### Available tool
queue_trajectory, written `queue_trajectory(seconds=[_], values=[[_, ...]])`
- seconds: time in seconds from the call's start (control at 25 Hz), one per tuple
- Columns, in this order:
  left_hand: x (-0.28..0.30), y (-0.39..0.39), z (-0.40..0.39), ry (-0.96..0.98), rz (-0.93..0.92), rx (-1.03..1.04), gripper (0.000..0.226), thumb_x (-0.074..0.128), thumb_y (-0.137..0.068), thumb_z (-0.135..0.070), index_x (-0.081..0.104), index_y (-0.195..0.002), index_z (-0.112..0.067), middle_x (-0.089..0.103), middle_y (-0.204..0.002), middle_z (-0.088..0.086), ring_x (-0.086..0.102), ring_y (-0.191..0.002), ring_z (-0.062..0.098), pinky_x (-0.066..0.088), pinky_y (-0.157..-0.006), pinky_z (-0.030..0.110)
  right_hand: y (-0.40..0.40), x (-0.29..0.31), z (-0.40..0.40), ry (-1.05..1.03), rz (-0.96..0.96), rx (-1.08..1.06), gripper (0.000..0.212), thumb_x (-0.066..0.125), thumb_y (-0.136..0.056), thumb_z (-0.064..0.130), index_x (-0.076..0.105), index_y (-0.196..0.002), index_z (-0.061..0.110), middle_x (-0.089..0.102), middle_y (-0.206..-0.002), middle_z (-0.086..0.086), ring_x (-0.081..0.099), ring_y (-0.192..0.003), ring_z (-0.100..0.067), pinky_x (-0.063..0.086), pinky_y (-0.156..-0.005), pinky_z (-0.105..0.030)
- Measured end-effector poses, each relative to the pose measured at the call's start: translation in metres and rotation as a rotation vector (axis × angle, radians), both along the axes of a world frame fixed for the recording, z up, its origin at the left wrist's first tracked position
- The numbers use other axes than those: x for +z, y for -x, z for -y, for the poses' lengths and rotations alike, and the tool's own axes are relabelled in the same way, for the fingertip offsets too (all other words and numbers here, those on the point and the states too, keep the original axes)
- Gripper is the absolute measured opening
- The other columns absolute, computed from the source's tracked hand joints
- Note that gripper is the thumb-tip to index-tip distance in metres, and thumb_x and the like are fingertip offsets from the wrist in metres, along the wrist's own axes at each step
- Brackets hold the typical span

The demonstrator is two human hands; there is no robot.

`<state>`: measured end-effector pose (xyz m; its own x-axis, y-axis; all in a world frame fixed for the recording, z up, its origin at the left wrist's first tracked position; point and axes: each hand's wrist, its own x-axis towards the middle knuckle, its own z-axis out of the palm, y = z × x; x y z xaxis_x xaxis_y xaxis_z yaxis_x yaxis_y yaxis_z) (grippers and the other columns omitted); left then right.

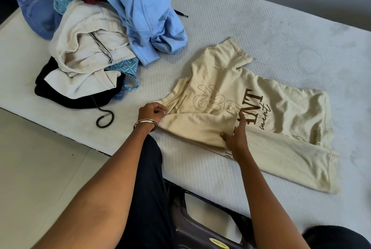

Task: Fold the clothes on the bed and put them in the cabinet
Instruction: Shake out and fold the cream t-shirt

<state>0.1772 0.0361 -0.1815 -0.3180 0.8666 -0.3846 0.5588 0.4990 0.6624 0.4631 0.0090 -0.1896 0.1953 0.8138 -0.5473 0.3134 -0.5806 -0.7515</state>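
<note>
On the bed (261, 20), cream printed T-shirt (230, 92) lies creased, apparently half-folded.

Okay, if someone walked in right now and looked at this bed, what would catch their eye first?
Most likely the cream T-shirt with dark brown lettering, spread on the white mattress right of centre, one sleeve folded over its front. The left hand, with a metal bangle on its wrist, pinches the shirt's near left edge, while the right hand holds the folded sleeve. Next, the unfolded pile at upper left, topped by a light blue hoodie.
</note>
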Motion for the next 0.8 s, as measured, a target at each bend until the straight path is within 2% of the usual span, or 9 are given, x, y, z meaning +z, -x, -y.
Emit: queue_trajectory(seconds=[0.08,0.16,0.24,0.32,0.4,0.48,0.6,0.68,0.8], values=[[0.002,-0.001,0.001,-0.011,-0.013,-0.015,0.019,0.064,-0.082,-0.007,0.073,-0.090,-0.021,0.067,-0.074,-0.001,0.065,-0.078,0.020,0.053,-0.080,0.034,0.001,0.006,-0.001,-0.010,0.160,0.066,0.104,0.075,-0.079,0.007,0.006,-0.151,0.037,0.060,-0.125,-0.019,0.058,-0.112,-0.040,0.046,-0.097,-0.055],[0.002,-0.004,0.002,-0.037,-0.019,-0.025,0.007,0.072,-0.081,-0.023,0.071,-0.086,-0.028,0.069,-0.080,-0.005,0.066,-0.084,0.019,0.051,-0.085,0.037,0.007,0.012,-0.006,-0.003,0.290,0.065,0.101,0.076,-0.080,0.009,0.009,-0.153,0.025,0.053,-0.131,-0.022,0.051,-0.120,-0.042,0.042,-0.100,-0.051],[0.002,-0.005,0.002,-0.028,0.004,-0.095,0.023,0.082,-0.070,-0.040,0.070,-0.087,-0.031,0.069,-0.083,-0.011,0.066,-0.087,0.013,0.049,-0.088,0.035,0.018,0.021,-0.010,0.062,0.544,0.088,0.089,0.075,-0.083,0.016,0.018,-0.151,0.023,0.041,-0.139,-0.021,0.038,-0.129,-0.041,0.033,-0.102,-0.055],[0.002,-0.003,0.001,0.027,-0.033,-0.229,0.038,0.086,-0.063,-0.042,0.071,-0.096,-0.030,0.068,-0.092,-0.012,0.065,-0.092,0.011,0.047,-0.091,0.037,0.026,0.025,-0.015,-0.057,0.716,0.153,0.067,0.070,-0.088,0.023,0.034,-0.144,0.020,0.038,-0.141,-0.016,0.030,-0.131,-0.037,0.029,-0.102,-0.055],[0.003,-0.004,-0.001,0.110,-0.289,-0.395,0.036,0.080,-0.071,-0.038,0.068,-0.104,-0.031,0.066,-0.105,-0.010,0.060,-0.105,0.015,0.040,-0.094,0.039,0.025,0.024,-0.026,-0.230,0.730,0.342,0.051,0.065,-0.091,0.026,0.044,-0.138,0.021,0.039,-0.144,-0.008,0.026,-0.135,-0.032,0.025,-0.105,-0.055],[0.003,-0.011,0.000,0.121,-0.502,-0.479,0.028,0.067,-0.085,-0.033,0.063,-0.113,-0.027,0.063,-0.114,-0.005,0.056,-0.113,0.020,0.033,-0.093,0.040,0.017,0.019,-0.040,-0.253,0.772,0.617,0.043,0.058,-0.095,0.031,0.046,-0.137,0.025,0.040,-0.146,-0.002,0.022,-0.139,-0.028,0.020,-0.108,-0.056],[0.001,-0.016,-0.001,-0.013,-0.492,-0.452,0.022,0.054,-0.093,-0.022,0.058,-0.114,-0.018,0.066,-0.111,0.001,0.059,-0.109,0.024,0.034,-0.091,0.039,-0.001,0.011,-0.065,-0.171,0.873,0.829,0.038,0.052,-0.096,0.045,0.052,-0.127,0.024,0.048,-0.137,-0.003,0.026,-0.135,-0.028,0.017,-0.107,-0.063],[-0.002,-0.011,-0.003,-0.022,-0.463,-0.457,0.019,0.051,-0.095,-0.020,0.058,-0.113,-0.017,0.067,-0.107,0.003,0.061,-0.106,0.026,0.036,-0.088,0.038,-0.012,0.009,-0.078,-0.091,0.848,0.782,0.045,0.055,-0.090,0.058,0.055,-0.118,0.022,0.055,-0.128,-0.004,0.030,-0.132,-0.031,0.017,-0.105,-0.066],[-0.007,-0.006,-0.005,0.011,-0.462,-0.329,0.023,0.051,-0.096,-0.030,0.056,-0.112,-0.014,0.061,-0.110,0.011,0.059,-0.103,0.035,0.043,-0.081,0.044,-0.016,0.010,-0.077,0.018,0.751,0.462,0.047,0.058,-0.090,0.056,0.055,-0.120,0.020,0.051,-0.132,-0.011,0.026,-0.135,-0.034,0.019,-0.105,-0.062]])
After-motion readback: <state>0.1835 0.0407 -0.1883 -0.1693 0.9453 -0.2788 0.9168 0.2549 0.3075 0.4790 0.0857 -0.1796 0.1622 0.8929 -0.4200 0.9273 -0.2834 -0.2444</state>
